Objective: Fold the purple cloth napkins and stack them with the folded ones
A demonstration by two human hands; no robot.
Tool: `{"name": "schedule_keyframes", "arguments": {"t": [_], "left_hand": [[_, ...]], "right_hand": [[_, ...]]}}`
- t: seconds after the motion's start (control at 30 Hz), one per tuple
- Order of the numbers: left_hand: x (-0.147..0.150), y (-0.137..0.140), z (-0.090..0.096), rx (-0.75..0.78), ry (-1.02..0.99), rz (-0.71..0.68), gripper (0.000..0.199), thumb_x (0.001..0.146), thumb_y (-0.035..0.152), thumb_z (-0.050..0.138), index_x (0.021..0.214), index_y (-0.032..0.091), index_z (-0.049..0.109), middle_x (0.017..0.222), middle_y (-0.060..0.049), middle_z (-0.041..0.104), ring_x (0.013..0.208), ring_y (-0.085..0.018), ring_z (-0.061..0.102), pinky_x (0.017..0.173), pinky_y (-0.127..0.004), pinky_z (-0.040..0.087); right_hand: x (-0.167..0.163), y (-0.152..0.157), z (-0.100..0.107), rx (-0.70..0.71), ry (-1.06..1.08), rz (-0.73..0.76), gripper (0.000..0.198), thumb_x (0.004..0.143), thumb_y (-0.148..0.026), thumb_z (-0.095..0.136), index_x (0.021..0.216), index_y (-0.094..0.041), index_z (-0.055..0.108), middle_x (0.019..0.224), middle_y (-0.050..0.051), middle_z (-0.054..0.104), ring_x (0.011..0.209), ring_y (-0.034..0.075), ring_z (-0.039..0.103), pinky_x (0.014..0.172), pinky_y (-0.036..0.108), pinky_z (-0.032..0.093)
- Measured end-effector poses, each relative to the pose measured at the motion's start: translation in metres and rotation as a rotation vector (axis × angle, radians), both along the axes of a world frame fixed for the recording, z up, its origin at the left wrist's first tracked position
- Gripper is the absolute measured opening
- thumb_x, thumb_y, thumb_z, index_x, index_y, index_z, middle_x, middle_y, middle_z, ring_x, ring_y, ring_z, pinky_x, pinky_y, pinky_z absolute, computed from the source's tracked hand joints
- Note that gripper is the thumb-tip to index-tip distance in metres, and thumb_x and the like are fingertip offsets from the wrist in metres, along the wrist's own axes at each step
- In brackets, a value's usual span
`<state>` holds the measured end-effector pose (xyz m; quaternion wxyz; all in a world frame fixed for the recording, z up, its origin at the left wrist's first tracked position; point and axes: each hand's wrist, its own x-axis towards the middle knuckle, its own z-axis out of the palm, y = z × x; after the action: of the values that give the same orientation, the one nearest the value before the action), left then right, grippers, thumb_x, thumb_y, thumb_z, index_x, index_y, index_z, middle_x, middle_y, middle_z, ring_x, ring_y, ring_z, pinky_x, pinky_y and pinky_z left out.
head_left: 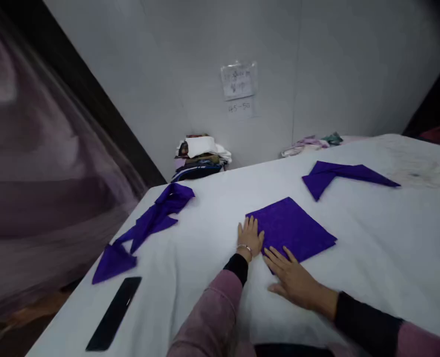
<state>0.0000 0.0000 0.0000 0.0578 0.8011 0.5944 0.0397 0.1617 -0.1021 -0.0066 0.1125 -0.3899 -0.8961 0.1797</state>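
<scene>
One purple cloth (294, 228) lies kite-shaped on the white-covered table (205, 223), left hand (251, 237) and right hand (290, 277) resting open along its near-left edge, clamped on nothing; uneven pressure (or a sideways drag) could crease or skew it.

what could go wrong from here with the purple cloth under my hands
1. The left hand and right hand both press near one side of the flat purple cloth, so uneven pushing might skew or wrinkle it.
2. The crumpled purple strip has a corner close to the left edge of the white table, so a bump could perhaps send it over.
</scene>
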Motion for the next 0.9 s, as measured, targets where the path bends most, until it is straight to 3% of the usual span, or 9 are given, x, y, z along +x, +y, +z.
{"name": "schedule_keyframes", "arguments": {"t": [0.23, 0.37, 0.53, 0.63, 0.73, 0.9], "left_hand": [[-0.001, 0.006, 0.009, -0.029, -0.021, 0.005, 0.055, 0.092, 0.038, 0.03, 0.141, 0.012, 0.029, 0.15, -0.011, 0.023, 0.139, -0.025, 0.014, 0.111, -0.051, 0.014], [0.0, -0.003, 0.021, 0.043, -0.151, -0.007, 0.05, 0.093, 0.036, 0.029, 0.139, 0.016, 0.031, 0.149, -0.011, 0.025, 0.138, -0.025, 0.017, 0.108, -0.053, 0.02], [0.007, -0.057, 0.029, 0.175, -0.286, -0.273, 0.039, 0.088, 0.035, 0.047, 0.124, 0.019, 0.05, 0.136, -0.009, 0.047, 0.129, -0.025, 0.035, 0.106, -0.049, 0.027], [0.011, -0.085, 0.028, 0.196, -0.334, -0.317, 0.032, 0.079, 0.029, 0.06, 0.109, 0.019, 0.058, 0.116, -0.008, 0.058, 0.111, -0.025, 0.049, 0.097, -0.045, 0.037], [0.014, -0.095, 0.026, 0.207, -0.34, -0.288, 0.02, 0.076, 0.019, 0.062, 0.095, 0.019, 0.061, 0.1, -0.006, 0.061, 0.098, -0.023, 0.052, 0.087, -0.041, 0.041], [0.014, -0.092, 0.024, 0.229, -0.285, -0.291, 0.009, 0.077, 0.015, 0.06, 0.085, 0.019, 0.061, 0.09, -0.004, 0.061, 0.09, -0.021, 0.052, 0.08, -0.038, 0.041]], "right_hand": [[0.005, -0.009, 0.015, -0.037, 0.041, -0.053, 0.074, 0.086, -0.061, 0.037, 0.145, -0.017, 0.022, 0.149, 0.015, 0.022, 0.138, 0.027, 0.012, 0.109, 0.053, 0.003], [0.012, -0.007, 0.02, 0.036, 0.084, -0.089, 0.068, 0.088, -0.053, 0.042, 0.143, -0.017, 0.028, 0.147, 0.013, 0.028, 0.137, 0.027, 0.016, 0.11, 0.052, 0.006], [0.08, 0.013, 0.016, 0.263, 0.153, -0.411, 0.042, 0.09, -0.023, 0.036, 0.129, -0.018, 0.051, 0.132, 0.011, 0.052, 0.128, 0.025, 0.038, 0.106, 0.054, 0.024], [0.133, 0.022, 0.011, 0.37, 0.16, -0.585, 0.039, 0.088, -0.019, 0.035, 0.117, -0.018, 0.061, 0.122, 0.011, 0.06, 0.121, 0.026, 0.047, 0.099, 0.051, 0.038], [0.163, 0.025, 0.01, 0.384, 0.127, -0.61, 0.038, 0.087, -0.019, 0.035, 0.112, -0.021, 0.064, 0.116, 0.008, 0.063, 0.116, 0.025, 0.051, 0.095, 0.049, 0.045], [0.166, 0.028, 0.013, 0.385, 0.084, -0.519, 0.034, 0.087, -0.02, 0.039, 0.107, -0.022, 0.066, 0.113, 0.007, 0.064, 0.112, 0.025, 0.054, 0.092, 0.046, 0.048]]}}
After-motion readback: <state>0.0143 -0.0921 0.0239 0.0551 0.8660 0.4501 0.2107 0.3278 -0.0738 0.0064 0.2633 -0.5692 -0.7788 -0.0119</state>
